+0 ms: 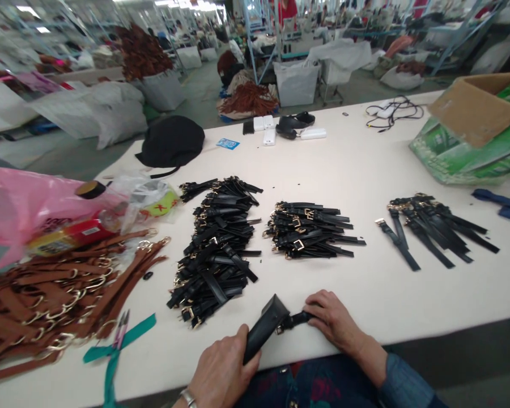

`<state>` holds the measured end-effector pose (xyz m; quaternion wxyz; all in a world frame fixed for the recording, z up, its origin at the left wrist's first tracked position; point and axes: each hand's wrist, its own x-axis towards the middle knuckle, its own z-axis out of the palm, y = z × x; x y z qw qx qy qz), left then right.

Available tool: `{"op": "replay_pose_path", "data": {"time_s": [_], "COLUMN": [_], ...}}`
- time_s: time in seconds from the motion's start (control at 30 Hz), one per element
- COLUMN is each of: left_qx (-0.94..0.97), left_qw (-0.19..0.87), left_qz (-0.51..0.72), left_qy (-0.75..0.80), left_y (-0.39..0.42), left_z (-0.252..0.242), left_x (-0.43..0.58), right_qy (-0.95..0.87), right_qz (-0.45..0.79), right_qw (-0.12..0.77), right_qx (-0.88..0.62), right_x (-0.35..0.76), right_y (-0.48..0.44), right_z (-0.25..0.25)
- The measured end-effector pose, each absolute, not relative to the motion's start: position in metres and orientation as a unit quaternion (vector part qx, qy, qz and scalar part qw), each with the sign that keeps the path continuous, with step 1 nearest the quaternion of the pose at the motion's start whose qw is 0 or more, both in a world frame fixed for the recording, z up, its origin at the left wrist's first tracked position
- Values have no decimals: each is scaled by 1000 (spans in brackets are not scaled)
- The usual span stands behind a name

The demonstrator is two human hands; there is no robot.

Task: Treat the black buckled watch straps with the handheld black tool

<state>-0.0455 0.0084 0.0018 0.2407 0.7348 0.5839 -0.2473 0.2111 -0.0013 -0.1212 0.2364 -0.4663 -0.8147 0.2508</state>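
Observation:
My left hand (223,368) is wrapped round a long black case-like piece (267,324) with a smooth, leather-like surface, its wider end pointing up and away. Flat on the table, my right hand (334,322) has its fingers closed on one end of a short black buckle strap (296,320). The strap's buckle end lies beside the black piece; whether the two touch I cannot tell. Ahead lie a tall heap of black buckle straps (221,243), a smaller heap of straps (312,229) and, to the right, a loose fan of straps (440,224).
Brown straps with gold rings (55,289) cover the left side, near a teal ribbon (136,337) and pink-handled snips (119,331). Behind them sit a pink bag (38,204) and a black cap (172,139). An open green carton (471,147) and black cables (397,113) stand at the right.

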Motion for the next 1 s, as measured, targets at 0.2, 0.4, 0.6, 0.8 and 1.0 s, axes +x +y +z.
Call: {"op": "replay_pose_path", "data": {"time_s": [0.2,0.4,0.6,0.8,1.0], "left_qx": [752,780,774,741,764], "left_qw": [277,290,295,255,240], "left_qz": [-224,-199,-199,-226,-245], "left_qy": [555,518,524,578,546], "left_y": [0,10,22,19,10], "left_z": [-4,-11,-8,0,10], "left_x": [-56,-34,-39,-60,-38], "right_qy": [-822,-821,-821,-820,-815], "right_qz": [245,232,222,227,238], "right_qw": [222,240,243,251,267], "right_qx": [-464,-464,-467,-461,-456], "right_x": [212,212,208,210,212], "right_y": [1,0,-1,0,1], "right_z": [-128,-134,-132,-130,-130]}}
